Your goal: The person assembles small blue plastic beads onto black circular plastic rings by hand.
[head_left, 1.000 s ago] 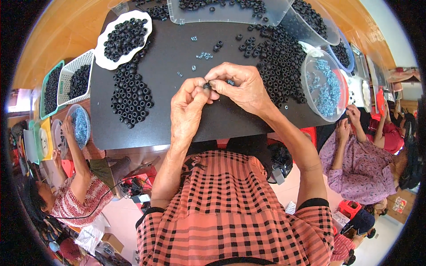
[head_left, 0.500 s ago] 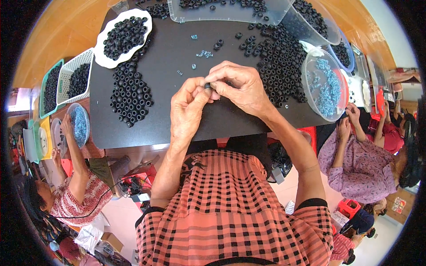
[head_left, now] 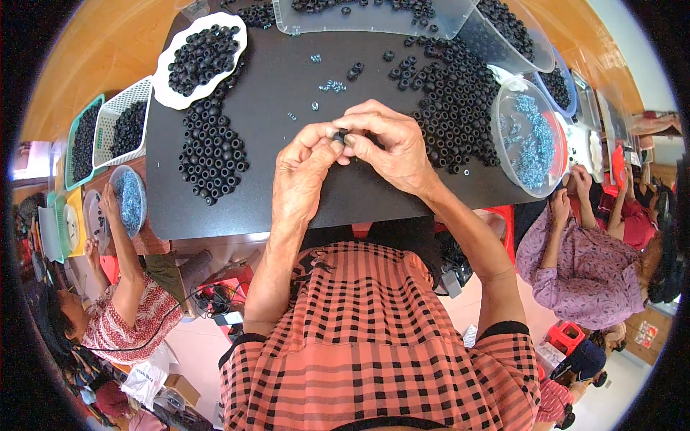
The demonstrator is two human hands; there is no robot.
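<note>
Over the dark table [head_left: 287, 205] my two hands meet at a small black plastic part [head_left: 341, 135]. My left hand [head_left: 305, 165] pinches it between thumb and fingertips. From the other side my right hand [head_left: 388, 147] closes on it too, fingers curled; how the part is built inside is hidden. Beyond the hands lie a little cluster of small metal springs [head_left: 333, 86], a single ring-like piece [head_left: 315, 106] and a few black parts [head_left: 355, 70]. A large spread of black hollow round parts [head_left: 456, 108] lies to the right, a smaller group [head_left: 212, 154] to the left.
A white scalloped plate [head_left: 168, 90] holds black parts at the far left. A clear bin [head_left: 374, 32] stands at the back; a clear tub [head_left: 507, 161] with bluish springs is at right. White and green baskets [head_left: 122, 154] stand left. Co-workers sit on both sides.
My hands stay together in nearly the same place. The fingers have shifted slightly, and more of the black part shows between the fingertips now.
</note>
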